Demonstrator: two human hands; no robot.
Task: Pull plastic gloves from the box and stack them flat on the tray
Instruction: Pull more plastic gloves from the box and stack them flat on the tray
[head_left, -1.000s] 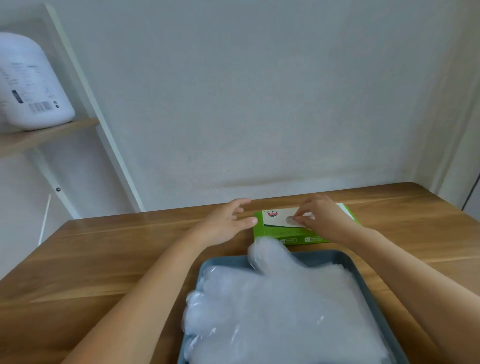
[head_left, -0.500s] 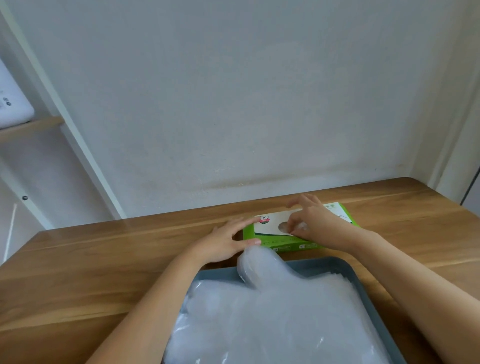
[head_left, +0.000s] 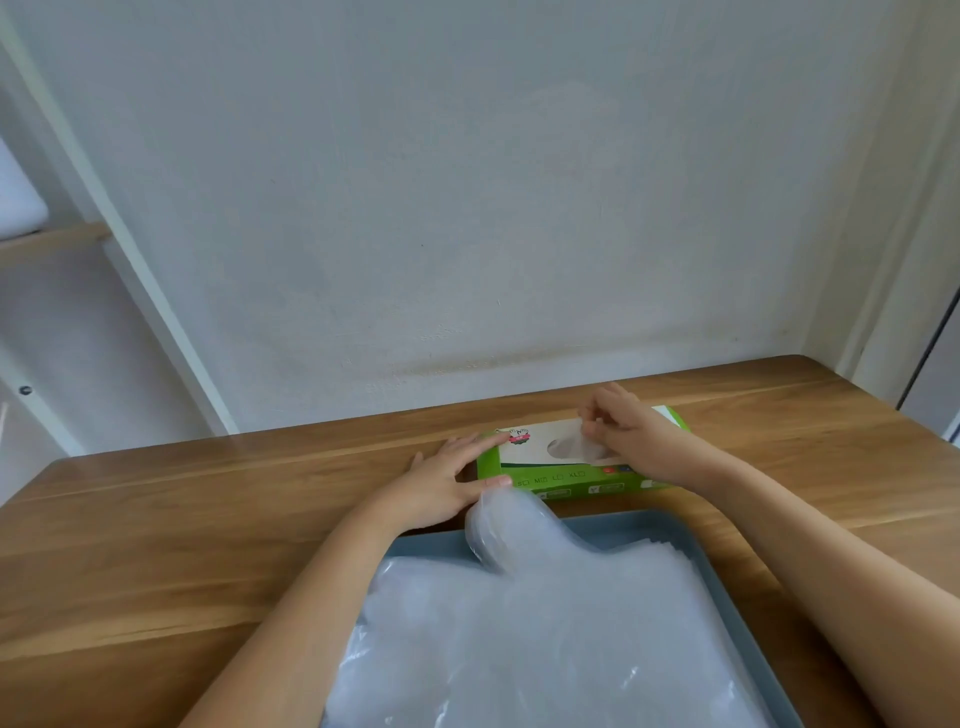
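Head view: green glove box (head_left: 566, 484) lies flat on the wooden table (head_left: 156, 519), just beyond the grey-blue tray (head_left: 654, 524). Left hand (head_left: 441, 483), fingers straight, presses the box's left end, thumb against its front; likely a brace so the box does not lift with the pull. Right hand (head_left: 631, 441) pinches a clear plastic glove (head_left: 569, 448) at the top opening, film only partly out. Stack of gloves (head_left: 545, 634) lies flat in the tray, thumb lobes overhanging the far rim.
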